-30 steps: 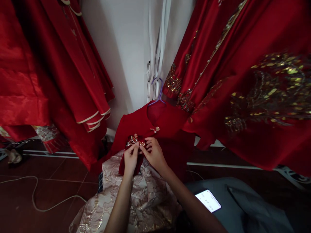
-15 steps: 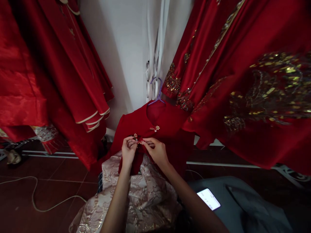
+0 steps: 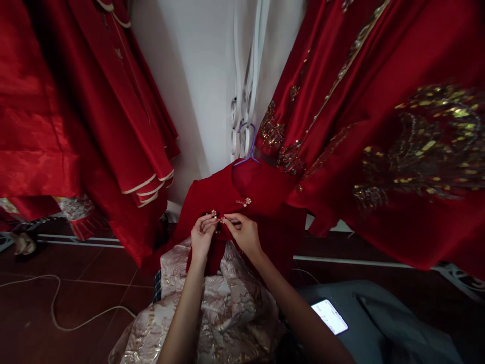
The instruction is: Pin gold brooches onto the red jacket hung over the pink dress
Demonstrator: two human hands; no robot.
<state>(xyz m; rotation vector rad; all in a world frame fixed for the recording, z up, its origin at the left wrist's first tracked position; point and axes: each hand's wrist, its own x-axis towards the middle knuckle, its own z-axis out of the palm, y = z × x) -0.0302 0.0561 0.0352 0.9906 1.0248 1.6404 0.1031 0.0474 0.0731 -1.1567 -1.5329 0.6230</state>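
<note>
A red garment [image 3: 273,217] with a V-shaped neckline hangs in front of me on a purple hanger [image 3: 250,151]. A jewelled flower fastener [image 3: 244,202] sits just below its neckline. Lower on the front, my left hand [image 3: 202,233] pinches one side of a second jewelled fastener [image 3: 215,215]. My right hand [image 3: 244,232] pinches the other side, thumb and forefinger together. Both sets of fingertips nearly meet over it, hiding part of it. Pinkish shiny brocade fabric [image 3: 178,303] lies beneath my forearms.
Red garments [image 3: 125,116] hang on the left, and more with gold sequins [image 3: 428,146] on the right. A lit phone [image 3: 329,316] rests on a grey-blue surface [image 3: 382,313] at lower right. A pale cable [image 3: 56,303] curves over the tiled floor [image 3: 91,268].
The whole view has shifted slightly, so things appear a little farther right. Both hands stay at the same fastener, with only slight finger movement.
</note>
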